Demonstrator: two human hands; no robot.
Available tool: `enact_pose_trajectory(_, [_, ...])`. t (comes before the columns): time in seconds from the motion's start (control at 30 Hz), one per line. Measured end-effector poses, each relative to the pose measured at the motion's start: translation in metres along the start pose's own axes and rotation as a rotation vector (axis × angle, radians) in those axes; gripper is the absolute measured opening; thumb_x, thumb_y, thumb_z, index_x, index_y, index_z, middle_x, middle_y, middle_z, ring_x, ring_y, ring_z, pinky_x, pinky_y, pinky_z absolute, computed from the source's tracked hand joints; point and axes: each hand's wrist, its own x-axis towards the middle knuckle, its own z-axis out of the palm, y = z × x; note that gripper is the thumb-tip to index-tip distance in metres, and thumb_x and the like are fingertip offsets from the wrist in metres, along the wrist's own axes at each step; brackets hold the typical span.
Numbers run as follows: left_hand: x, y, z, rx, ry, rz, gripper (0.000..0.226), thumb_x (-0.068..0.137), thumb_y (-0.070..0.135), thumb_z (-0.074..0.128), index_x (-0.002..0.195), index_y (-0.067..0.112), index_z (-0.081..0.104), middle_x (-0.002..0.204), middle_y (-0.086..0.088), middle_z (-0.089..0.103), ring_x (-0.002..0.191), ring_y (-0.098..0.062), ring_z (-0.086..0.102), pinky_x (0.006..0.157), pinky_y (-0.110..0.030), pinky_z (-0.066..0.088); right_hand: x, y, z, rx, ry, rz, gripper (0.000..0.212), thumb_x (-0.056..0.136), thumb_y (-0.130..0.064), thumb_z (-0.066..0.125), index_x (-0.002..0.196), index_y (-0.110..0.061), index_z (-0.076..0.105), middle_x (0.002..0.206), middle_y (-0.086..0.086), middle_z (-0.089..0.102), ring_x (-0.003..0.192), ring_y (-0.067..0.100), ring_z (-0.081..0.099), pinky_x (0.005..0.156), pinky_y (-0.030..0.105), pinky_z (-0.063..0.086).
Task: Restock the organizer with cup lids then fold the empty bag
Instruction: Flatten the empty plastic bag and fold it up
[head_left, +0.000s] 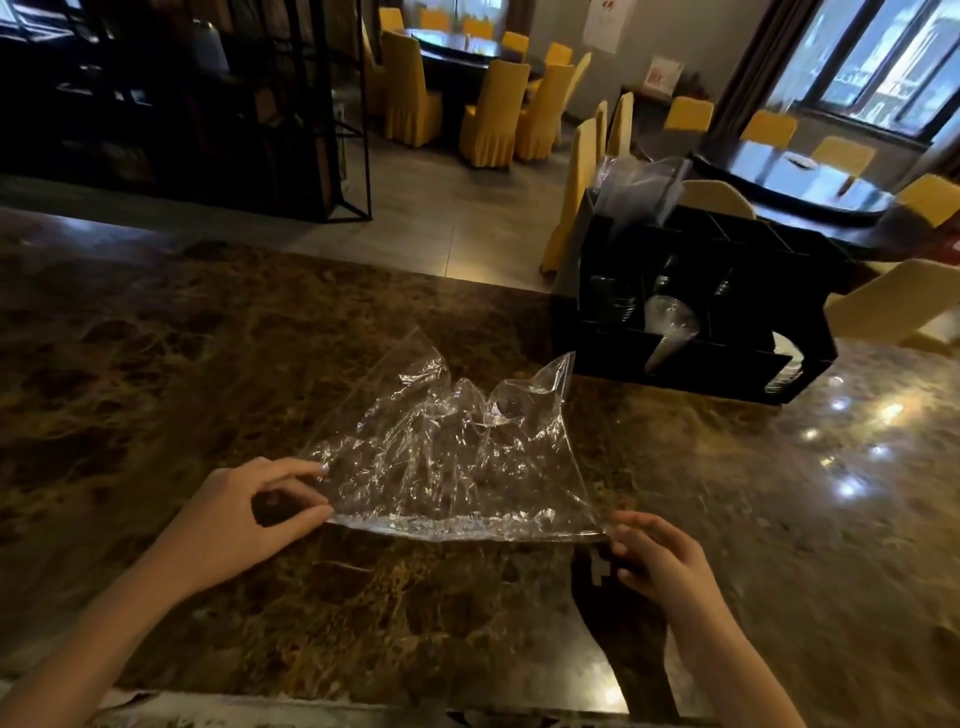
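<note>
1. Nearest the camera, two bare forearms reach over the near edge of the brown marbled bench (156, 364), the hands set well apart.
2. The left hand (249, 512) pinches the near left corner of the bag (447, 457) between thumb and curled fingers.
3. The right hand (657, 553) has its fingers curled at the bag's near right corner and seems to pinch it, though the blur there makes the exact hold hard to read.
4. The bag is clear, thin plastic, heavily crinkled and catching bright glints of light; it looks empty.
5. Its near edge is pulled into an almost straight line between the two hands and lies flat on the bench.
6. Its far part stands up off the surface in three crumpled peaks, the tallest at the far left, another at the far right.
7. The marbled bench pattern shows plainly through the plastic.
8. To the far right of the bag, apart from it, a black organizer (696, 312) stands on the bench, divided into compartments.
9. Clear cup lids (670, 319) show in a stack in its middle compartment, with more clear plastic rising from its far left corner.
10. Beyond the bench are dark dining tables ringed by yellow-covered chairs (410, 88).
</note>
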Motion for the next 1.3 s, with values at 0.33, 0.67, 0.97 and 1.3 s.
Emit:
enact_pose_trajectory(0.33, [0.053,0.017,-0.020,0.038,0.059,0.068,0.015,0.094,0.040,0.059,0.092,0.046,0.072,0.082,0.030,0.073,0.063,0.006,0.067,0.056,-0.007,0.047,0.022,-0.031,0.006,-0.098,0.017,-0.258,0.017,0.099,-0.030,0.065,0.092,-0.033,0.080,0.075,-0.001,0.073,0.073,0.016,0.066,0.064,0.028,0.049])
enact_pose_trajectory(0.67, [0.146,0.039,-0.048,0.184,0.003,0.130,0.013,0.093,0.034,0.066,0.102,0.037,0.075,0.087,0.022,0.075,0.065,-0.009,0.068,0.069,-0.037,0.059,0.069,-0.082,0.018,-0.243,-0.046,-0.375,0.016,0.099,-0.033,0.064,0.091,-0.030,0.078,0.082,0.001,0.076,0.073,0.018,0.069,0.065,0.037,0.054])
enact_pose_trajectory(0.97, [0.220,0.032,-0.025,0.377,-0.371,0.182,0.058,0.085,0.032,0.075,0.135,0.049,0.050,0.134,0.017,0.045,0.130,-0.003,0.038,0.113,-0.033,0.035,0.131,-0.133,0.050,-0.231,-0.166,-0.335,0.019,0.101,-0.028,0.062,0.116,-0.025,0.074,0.100,-0.005,0.078,0.099,0.011,0.072,0.089,0.035,0.059])
enact_pose_trajectory(1.3, [0.248,0.033,-0.011,0.093,-0.525,0.294,0.030,0.087,0.029,0.076,0.114,0.041,0.073,0.106,0.022,0.073,0.100,0.011,0.064,0.095,-0.020,0.051,0.151,-0.149,0.090,-0.211,-0.339,-0.344,0.016,0.098,-0.031,0.065,0.105,-0.029,0.080,0.093,0.010,0.076,0.094,0.028,0.073,0.081,0.032,0.063])
